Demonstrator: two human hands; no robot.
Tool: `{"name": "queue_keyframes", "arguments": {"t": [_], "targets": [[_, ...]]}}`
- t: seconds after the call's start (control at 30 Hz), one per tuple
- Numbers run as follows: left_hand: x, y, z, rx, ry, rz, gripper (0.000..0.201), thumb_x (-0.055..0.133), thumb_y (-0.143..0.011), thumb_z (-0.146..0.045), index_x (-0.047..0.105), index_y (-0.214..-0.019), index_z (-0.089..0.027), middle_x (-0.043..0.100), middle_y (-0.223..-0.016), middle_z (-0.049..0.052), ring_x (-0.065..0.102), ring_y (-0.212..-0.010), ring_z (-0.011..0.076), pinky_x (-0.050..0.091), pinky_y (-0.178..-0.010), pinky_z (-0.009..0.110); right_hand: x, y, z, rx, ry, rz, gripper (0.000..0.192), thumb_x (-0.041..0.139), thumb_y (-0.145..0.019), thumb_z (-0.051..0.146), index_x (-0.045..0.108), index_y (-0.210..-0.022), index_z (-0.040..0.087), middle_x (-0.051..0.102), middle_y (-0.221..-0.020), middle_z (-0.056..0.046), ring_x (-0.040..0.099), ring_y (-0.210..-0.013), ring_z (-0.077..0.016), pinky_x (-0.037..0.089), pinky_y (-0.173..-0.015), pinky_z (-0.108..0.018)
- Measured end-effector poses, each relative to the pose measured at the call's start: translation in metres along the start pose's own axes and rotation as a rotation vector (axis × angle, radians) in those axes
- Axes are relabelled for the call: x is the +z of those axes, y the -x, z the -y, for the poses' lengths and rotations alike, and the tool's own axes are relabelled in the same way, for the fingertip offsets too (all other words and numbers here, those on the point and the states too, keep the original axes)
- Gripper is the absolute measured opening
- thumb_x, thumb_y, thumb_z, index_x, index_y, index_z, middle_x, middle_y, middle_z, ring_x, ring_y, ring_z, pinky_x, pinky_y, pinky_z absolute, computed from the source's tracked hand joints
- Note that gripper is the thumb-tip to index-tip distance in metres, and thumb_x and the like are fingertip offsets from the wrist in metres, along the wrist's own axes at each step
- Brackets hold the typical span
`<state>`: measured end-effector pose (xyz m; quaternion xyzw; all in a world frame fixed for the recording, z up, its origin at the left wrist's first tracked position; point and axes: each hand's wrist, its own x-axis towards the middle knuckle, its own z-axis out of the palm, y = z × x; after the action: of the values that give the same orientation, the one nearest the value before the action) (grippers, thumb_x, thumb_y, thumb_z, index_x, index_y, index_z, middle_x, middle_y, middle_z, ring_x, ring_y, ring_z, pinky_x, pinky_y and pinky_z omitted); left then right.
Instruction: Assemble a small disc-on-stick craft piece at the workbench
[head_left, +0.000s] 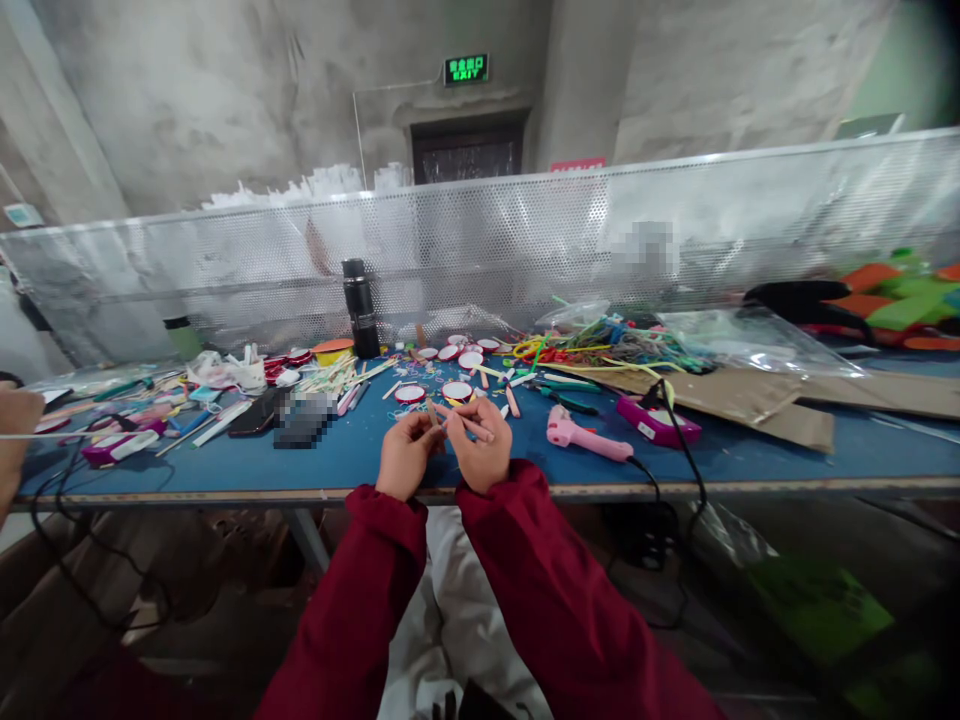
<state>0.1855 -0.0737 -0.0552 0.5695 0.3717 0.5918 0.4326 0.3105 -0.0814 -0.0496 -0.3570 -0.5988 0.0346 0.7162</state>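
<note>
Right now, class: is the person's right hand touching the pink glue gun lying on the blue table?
Apart. The head view shows the right hand holding a thin pink stick, with bare blue table between it and the pink glue gun.

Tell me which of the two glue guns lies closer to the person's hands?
The pale pink glue gun, just right of the right hand; the magenta glue gun lies farther right.

Bare blue mat along the near edge of my blue-topped workbench (pixel 750 462) gives open passage both sides of my hands. Pink glue gun (pixel 581 437) and magenta glue gun (pixel 658 421), cords trailing over the edge, block the right. Red-rimmed round discs (pixel 457 390) crowd just beyond. Black cylindrical flask (pixel 361 308) stands further back, perforated metal screen (pixel 525 240) walls the far edge.
</note>
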Motion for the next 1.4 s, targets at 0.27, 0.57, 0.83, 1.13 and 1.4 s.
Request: {"name": "queue_keyframes", "arguments": {"t": [0.27,0.57,0.83,1.13,1.4], "targets": [[0.001,0.001,0.001,0.028,-0.001,-0.010,0.030,0.082,-0.073,-0.044,0.071,-0.080,-0.017,0.067,-0.066,0.000,0.057,-0.059,0.0132,0.047,-0.057,0.024,0.001,-0.001,0.000,-0.014,0.009,0.010,0.012,0.062,-0.090,0.026,0.060,-0.078,0.026,0.069,-0.073,-0.001,0.063,-0.077,-0.0226,0.050,-0.073,-0.038],[0.001,0.001,0.001,0.070,-0.038,-0.023,0.026,0.080,-0.076,-0.041,0.073,-0.082,-0.017,0.065,-0.064,0.000,0.054,-0.056,0.0126,0.044,-0.055,0.023,0.001,-0.002,0.001,-0.053,0.029,0.003,0.013,0.061,-0.089,0.025,0.060,-0.076,0.025,0.069,-0.072,-0.001,0.060,-0.075,-0.0212,0.049,-0.075,-0.039],[0.000,0.001,0.000,0.036,-0.043,-0.031,0.022,0.078,-0.073,-0.037,0.071,-0.081,-0.017,0.066,-0.065,0.000,0.057,-0.057,0.0135,0.046,-0.056,0.024,0.002,0.000,-0.003,-0.010,0.013,-0.008,0.012,0.061,-0.091,0.027,0.060,-0.079,0.026,0.070,-0.074,-0.001,0.064,-0.076,-0.0216,0.051,-0.073,-0.037],[0.000,0.002,0.000,0.052,-0.053,-0.031,0.020,0.075,-0.075,-0.036,0.072,-0.081,-0.017,0.066,-0.064,0.000,0.056,-0.057,0.0138,0.045,-0.057,0.024,0.001,0.000,-0.002,0.007,0.014,0.011,0.013,0.060,-0.091,0.028,0.060,-0.079,0.025,0.070,-0.075,-0.002,0.064,-0.077,-0.0218,0.052,-0.073,-0.037],[-0.001,0.001,0.001,0.056,-0.058,-0.022,0.018,0.075,-0.076,-0.034,0.073,-0.083,-0.017,0.066,-0.064,0.000,0.056,-0.058,0.0138,0.045,-0.057,0.024,0.004,0.002,-0.012,0.008,0.010,0.019,0.011,0.060,-0.092,0.028,0.062,-0.082,0.026,0.069,-0.079,-0.003,0.065,-0.079,-0.0222,0.052,-0.071,-0.036]]}}
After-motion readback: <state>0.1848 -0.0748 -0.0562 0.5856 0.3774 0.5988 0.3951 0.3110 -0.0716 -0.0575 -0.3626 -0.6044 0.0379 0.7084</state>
